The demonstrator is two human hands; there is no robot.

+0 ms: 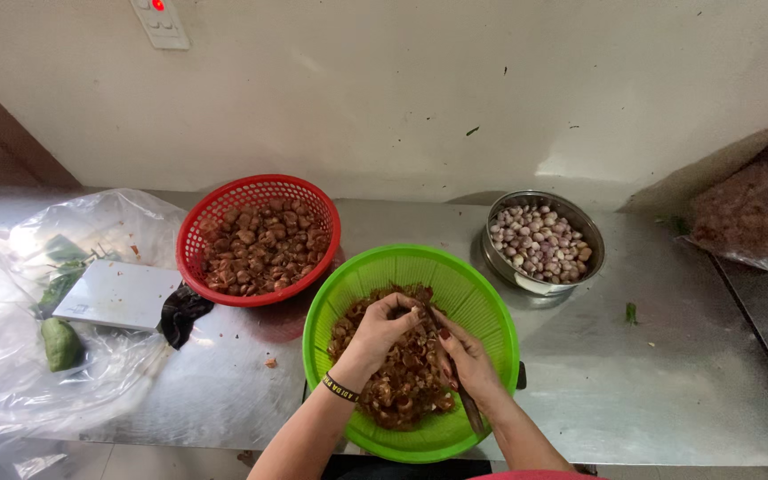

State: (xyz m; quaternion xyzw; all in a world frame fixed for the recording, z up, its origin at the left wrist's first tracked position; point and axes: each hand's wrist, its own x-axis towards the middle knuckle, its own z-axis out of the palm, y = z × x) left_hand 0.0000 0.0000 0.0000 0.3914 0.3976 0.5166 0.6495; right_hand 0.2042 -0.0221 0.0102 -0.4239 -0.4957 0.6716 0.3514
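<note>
Left hand [382, 327]: fingers curled closed, pinching a small shallot [412, 313] at the tips; black band on the wrist. Right hand [466, 356]: fingers closed round a knife [468, 411], handle near, blade end hidden at the shallot. Both hands sit over the green basket [482, 302], near centre: round slotted plastic, holding dry brown papery peels [402, 382]. Red basket [224, 213], far left: same slotted plastic, filled with brown unpeeled shallots. Steel bowl [501, 267], far right: shiny, round, holding pale purple-white peeled shallots. Worktop [651, 373]: dull metal, scuffed. Clear crumpled plastic bag [11, 338], left, with a flat white scale [117, 293] on it.
</note>
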